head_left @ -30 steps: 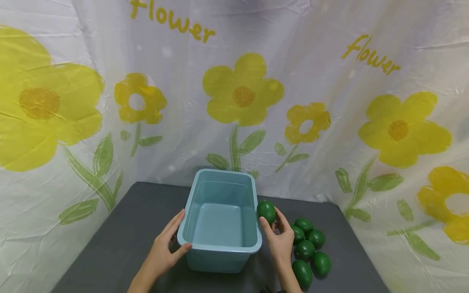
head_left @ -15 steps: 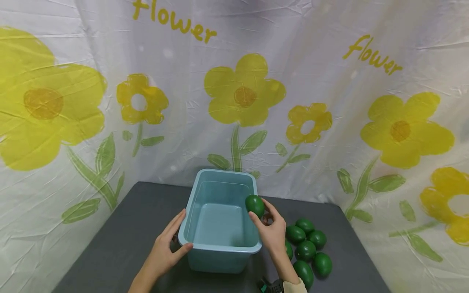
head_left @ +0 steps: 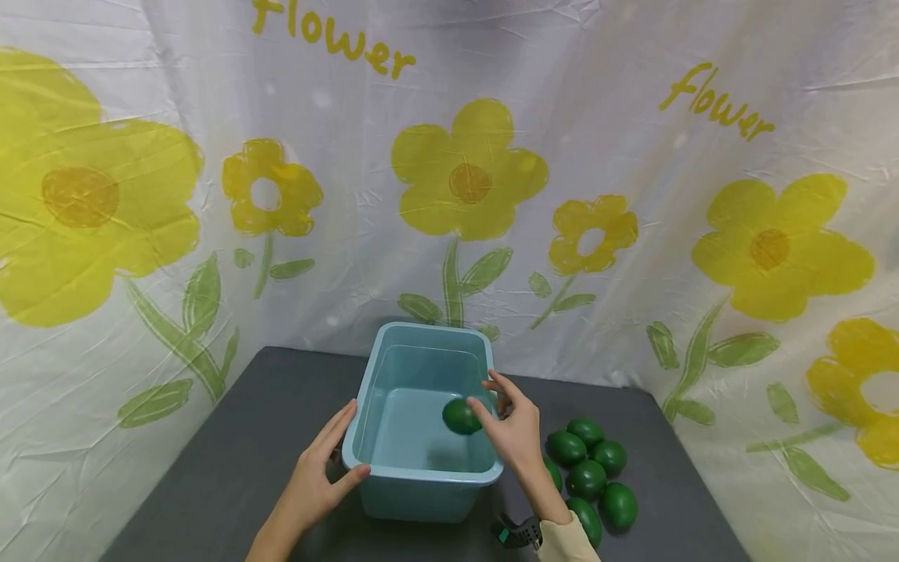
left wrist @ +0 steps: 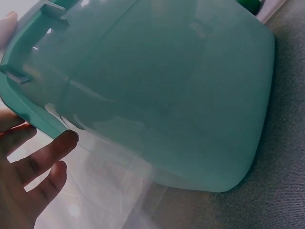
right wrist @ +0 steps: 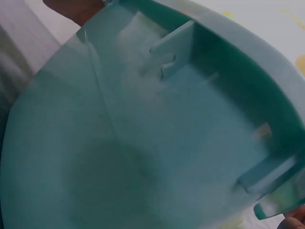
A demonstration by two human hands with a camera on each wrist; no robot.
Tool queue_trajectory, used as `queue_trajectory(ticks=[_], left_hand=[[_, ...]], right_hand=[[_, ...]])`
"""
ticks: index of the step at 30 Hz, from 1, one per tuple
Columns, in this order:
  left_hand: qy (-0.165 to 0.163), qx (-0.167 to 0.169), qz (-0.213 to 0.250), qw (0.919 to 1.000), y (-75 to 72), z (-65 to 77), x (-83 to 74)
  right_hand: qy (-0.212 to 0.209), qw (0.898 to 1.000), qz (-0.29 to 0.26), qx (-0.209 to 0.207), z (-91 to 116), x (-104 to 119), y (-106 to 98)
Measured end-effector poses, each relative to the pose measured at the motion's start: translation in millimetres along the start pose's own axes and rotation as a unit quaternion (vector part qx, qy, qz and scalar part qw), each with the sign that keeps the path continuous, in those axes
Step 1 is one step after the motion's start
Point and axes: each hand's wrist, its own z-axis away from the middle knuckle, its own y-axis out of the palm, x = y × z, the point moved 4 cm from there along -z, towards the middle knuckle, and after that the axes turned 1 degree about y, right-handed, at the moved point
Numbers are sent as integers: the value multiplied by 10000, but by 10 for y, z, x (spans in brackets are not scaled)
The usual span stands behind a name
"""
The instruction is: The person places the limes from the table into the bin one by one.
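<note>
A light blue plastic bin [head_left: 421, 475] stands upright on the dark table, seen from outside in both wrist views. Inside its right half, a dark green avocado [head_left: 460, 417] is above the bin floor, a shadow beneath it. Over the right rim my right hand [head_left: 515, 425] is spread, thumb tip overlapping the avocado's edge and the other fingers apart from it. My left hand [head_left: 314, 468] rests at the bin's near left corner, thumb on the front rim, straight fingers along the left side. In the left wrist view its fingertips [left wrist: 66, 143] lie right at the rim.
Several more avocados [head_left: 586, 479] lie grouped on the table [head_left: 674, 515] to the right of the bin, partly behind my right forearm. A dark wrist strap [head_left: 518, 532] is around that wrist. A white flower-printed curtain [head_left: 337, 273] surrounds the table's back and sides.
My right hand has carried the avocado leftward over the bin's right rim, then opened its fingers. The avocado now sits lower, inside the bin. The left hand has stayed at the rim.
</note>
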Motion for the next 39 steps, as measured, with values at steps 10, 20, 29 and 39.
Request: queue_trajectory(ticks=[10,20,29,39], left_hand=[[-96,33,86,9999,14,-18,-5],[-134,111,65,9998,17,-27,-3],[-107,79,43,9999,9,-11,6],[-208,127,100,9997,8,-8,-12]], right_hand=[[-67,9998,-141,-131,42,-43,-88],[256,9989,-185,-352,157,-157,-216],[287,9974,-100,-648,255,-251,-400],[322,9951,202,-913,349,-358,-601]])
